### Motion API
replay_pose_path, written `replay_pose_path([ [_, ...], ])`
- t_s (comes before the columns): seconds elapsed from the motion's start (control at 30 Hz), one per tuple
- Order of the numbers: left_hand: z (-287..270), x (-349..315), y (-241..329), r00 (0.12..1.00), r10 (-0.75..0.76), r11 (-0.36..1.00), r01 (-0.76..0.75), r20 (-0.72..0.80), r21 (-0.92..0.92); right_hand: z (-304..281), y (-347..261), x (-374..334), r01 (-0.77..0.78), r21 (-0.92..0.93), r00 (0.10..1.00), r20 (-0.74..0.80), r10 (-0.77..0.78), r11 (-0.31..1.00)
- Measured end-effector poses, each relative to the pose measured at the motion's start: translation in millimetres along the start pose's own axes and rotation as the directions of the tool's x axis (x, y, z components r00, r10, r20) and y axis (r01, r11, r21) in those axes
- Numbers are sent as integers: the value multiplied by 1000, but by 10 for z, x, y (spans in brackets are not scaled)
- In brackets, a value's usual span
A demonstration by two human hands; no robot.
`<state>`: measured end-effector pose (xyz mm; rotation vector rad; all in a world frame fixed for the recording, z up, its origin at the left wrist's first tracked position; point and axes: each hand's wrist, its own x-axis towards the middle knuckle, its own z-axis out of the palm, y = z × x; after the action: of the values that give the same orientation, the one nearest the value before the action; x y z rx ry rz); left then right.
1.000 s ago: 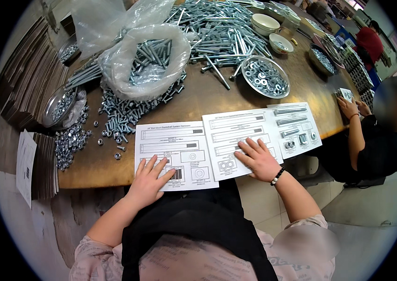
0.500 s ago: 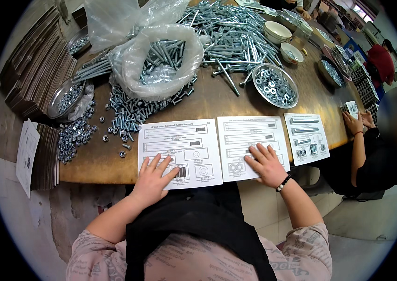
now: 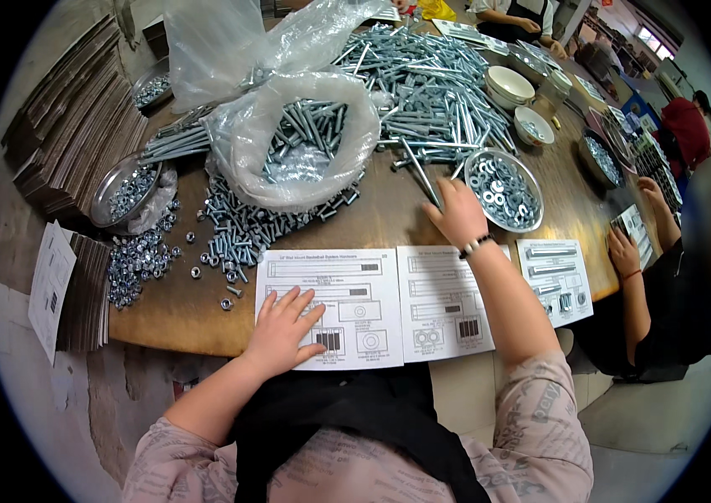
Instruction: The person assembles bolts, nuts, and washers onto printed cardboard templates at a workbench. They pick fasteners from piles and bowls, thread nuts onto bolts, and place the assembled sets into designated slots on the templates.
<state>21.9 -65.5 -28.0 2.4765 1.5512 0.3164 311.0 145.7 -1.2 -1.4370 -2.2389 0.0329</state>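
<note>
On a wooden table (image 3: 372, 222), the left hand (image 3: 281, 329) lies flat and open on a printed sheet (image 3: 330, 308), holding nothing. Beyond the sheet, the right hand (image 3: 458, 214) reaches a long bolt (image 3: 420, 172); whether it grips is unclear. A dish of washers (image 3: 504, 189) sits just beside that hand and could tip if knocked. Loose short bolts (image 3: 242, 230) crowd the sheet's far edge.
</note>
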Motion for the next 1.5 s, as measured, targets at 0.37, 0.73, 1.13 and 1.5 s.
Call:
replay_pose_path([
  [0.37, 29, -2, -32, 999, -19, 1000, 18, -28, -25, 544, 37, 1065, -132, -523, 939, 207, 276, 842],
  [0.73, 56, -25, -58, 998, -18, 998, 14, -62, -62, 304, -357, 1000, 232, -404, 969, 14, -248, 885],
  [1.13, -425, 450, 86, 884, -175, 933, 9, -433, -359, -388, -1015, -67, -297, 932, 953, 275, 129, 209],
  [1.5, -105, 399, -329, 976, 49, 999, -50, -212, 0, -264, -395, -711, -200, 686, 976, 76, 204, 700],
])
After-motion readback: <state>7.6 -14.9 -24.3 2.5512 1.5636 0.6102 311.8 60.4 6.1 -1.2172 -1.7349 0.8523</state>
